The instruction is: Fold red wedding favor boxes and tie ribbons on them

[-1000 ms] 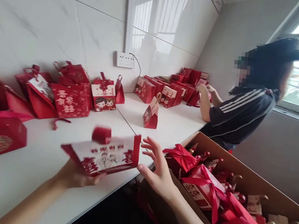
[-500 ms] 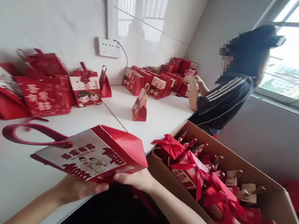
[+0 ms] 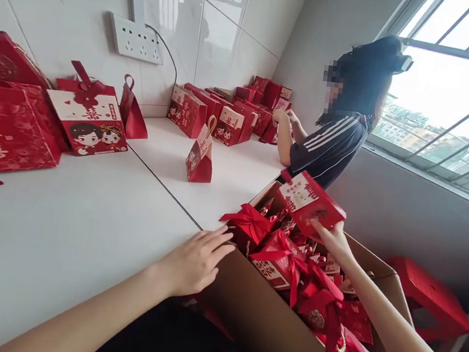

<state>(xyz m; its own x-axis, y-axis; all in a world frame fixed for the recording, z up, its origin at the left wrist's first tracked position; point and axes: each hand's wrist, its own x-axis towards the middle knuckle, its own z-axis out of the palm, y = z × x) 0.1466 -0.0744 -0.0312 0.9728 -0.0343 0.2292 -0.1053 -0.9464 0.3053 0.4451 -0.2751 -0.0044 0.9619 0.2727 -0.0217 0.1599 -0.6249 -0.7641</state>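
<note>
My right hand (image 3: 335, 241) grips a red and white gift box (image 3: 310, 204) by its lower end, tilted above the far side of a cardboard carton (image 3: 253, 308). Inside that carton are several red gift boxes, some tied with red ribbon bows (image 3: 250, 222). At the carton's near left corner, by the table edge, my left hand (image 3: 197, 259) has its fingers stretched out and holds nothing. Its fingertips reach the carton's rim; whether they press on it I cannot tell.
On the white table (image 3: 83, 238) stand several red gift boxes, among them a small triangular one with a loop (image 3: 201, 158). A co-worker (image 3: 336, 137) handles boxes at the far end. A power strip (image 3: 135, 39) hangs on the wall. A red stool (image 3: 427, 300) stands beyond the carton.
The gift box has moved from between both hands over the table to above the carton, in my right hand alone. My left hand has let go. The view has swung right.
</note>
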